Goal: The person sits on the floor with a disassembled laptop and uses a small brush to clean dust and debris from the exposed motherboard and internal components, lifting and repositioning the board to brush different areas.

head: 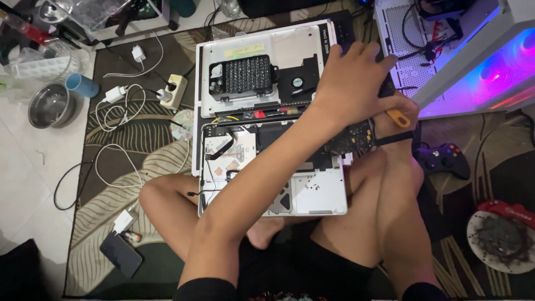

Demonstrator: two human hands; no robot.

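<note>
Disassembly looks well along: the opened laptop (278, 184) lies on your crossed legs with its bottom cover (262, 61) already off and propped behind it, a black screwdriver bit case (243, 75) resting on it. Your left hand (348, 78) reaches across and clasps the dark logic board (348, 139) at the laptop's right edge, fingers closed over its far side. Your right hand (395, 114) is wrapped around an orange-handled tool (398, 118) against the same board. Other internals remain seated in the chassis.

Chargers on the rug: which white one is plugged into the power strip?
The white charger standing on the cream power strip; the others, near the top edge and beside the phone, lie loose.
</note>
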